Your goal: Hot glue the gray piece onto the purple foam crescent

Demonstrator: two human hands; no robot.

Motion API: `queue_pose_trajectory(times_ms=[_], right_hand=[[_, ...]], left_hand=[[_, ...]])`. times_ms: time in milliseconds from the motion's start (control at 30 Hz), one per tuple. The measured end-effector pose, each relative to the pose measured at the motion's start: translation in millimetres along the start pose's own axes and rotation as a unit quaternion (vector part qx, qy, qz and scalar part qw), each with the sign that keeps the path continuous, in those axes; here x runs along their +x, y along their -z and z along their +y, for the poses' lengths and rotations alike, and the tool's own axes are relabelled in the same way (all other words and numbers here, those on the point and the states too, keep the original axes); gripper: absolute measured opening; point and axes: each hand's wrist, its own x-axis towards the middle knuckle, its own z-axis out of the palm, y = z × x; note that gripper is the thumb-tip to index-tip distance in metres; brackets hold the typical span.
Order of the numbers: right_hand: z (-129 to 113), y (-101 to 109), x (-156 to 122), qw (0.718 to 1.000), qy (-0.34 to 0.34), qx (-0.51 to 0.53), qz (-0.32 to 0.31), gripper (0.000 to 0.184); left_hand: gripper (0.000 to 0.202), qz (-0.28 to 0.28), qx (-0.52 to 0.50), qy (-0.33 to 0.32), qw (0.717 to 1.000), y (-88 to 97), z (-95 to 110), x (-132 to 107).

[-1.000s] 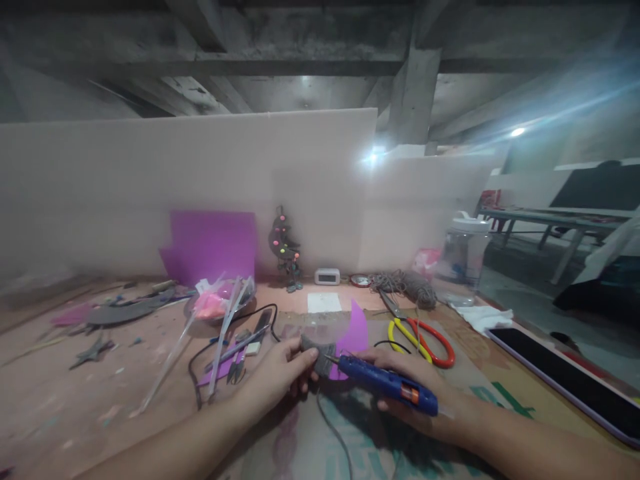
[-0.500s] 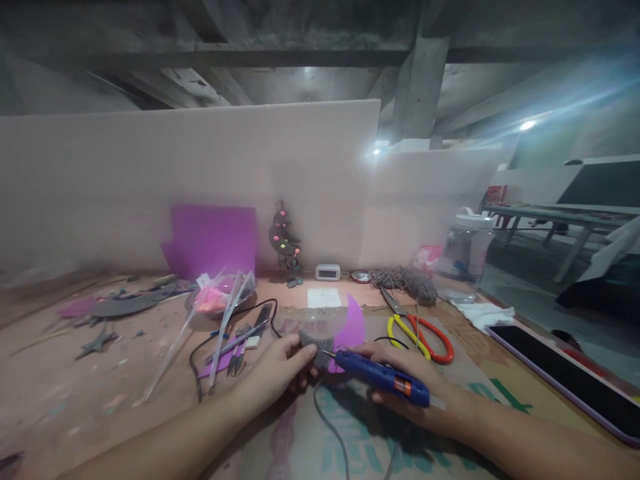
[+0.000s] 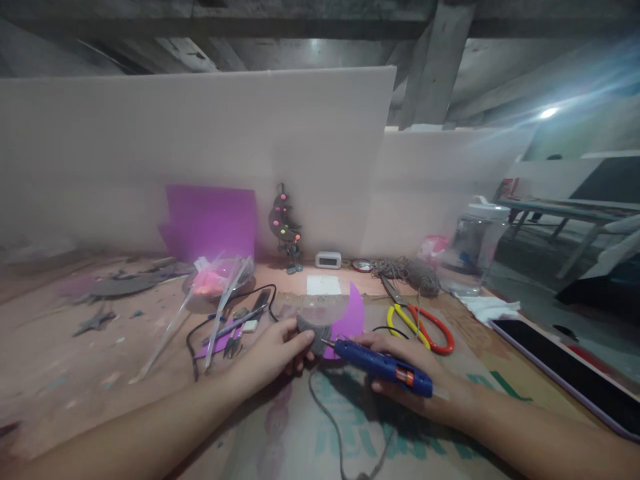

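A purple crescent [image 3: 353, 316], its left part wound with grey yarn, is held at the wrapped end between the thumb and fingers of my left hand [image 3: 294, 345]. My right hand [image 3: 400, 360] is closed round a blue hot glue gun [image 3: 377, 363]. The nozzle points left and lies at the yarn-wrapped part of the crescent; whether it touches cannot be made out. A loose strand of grey yarn [image 3: 330, 420] hangs from the crescent down over the board. The fingertips under the crescent are partly hidden.
Scissors [image 3: 423, 328] with red and yellow handles lie right of the crescent, near a phone [image 3: 565, 373] and a plastic jar [image 3: 475, 247]. Behind stand a grey yarn ball [image 3: 423, 277], a small clock [image 3: 329, 260] and a decorated moon ornament [image 3: 284, 223]. Left are a bowl [image 3: 220, 283] and tools.
The view has tilted down a little, so the table sits higher in the picture. The wrapped part of the crescent has turned to show more of its face. Both hands keep their hold.
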Motion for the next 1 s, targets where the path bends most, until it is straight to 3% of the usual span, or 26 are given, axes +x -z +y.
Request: queue_pose_trajectory(times_ms=[100,267,467,667,1000], right_hand=[[0.4,-1.8,-0.5,0.999,0.025,-0.022,0.005,0.031],[-6.3,-4.1,1.7,0.996,0.061,-0.056,-0.010,0.042],[-5.0,-4.6,2.6,0.992,0.068,-0.104,0.004,0.034],[-2.5,-6.1,2.0,0.992,0.015,-0.119,0.027,0.018],[-4.5,-7.1,5.2,0.993,-0.020,-0.109,0.049,0.021]], left_hand=[[0.030,0.002,-0.001,-0.007,1.000,0.0,2.1,-1.2],[0.033,0.009,0.011,-0.028,0.999,-1.2,3.6,-1.5],[0.033,0.031,-0.018,-0.026,0.999,-3.3,3.3,-2.8],[0.034,0.038,-0.031,-0.023,0.999,-1.6,0.5,-2.1],[0.032,0.044,-0.036,-0.026,0.998,-1.0,2.0,-2.7]])
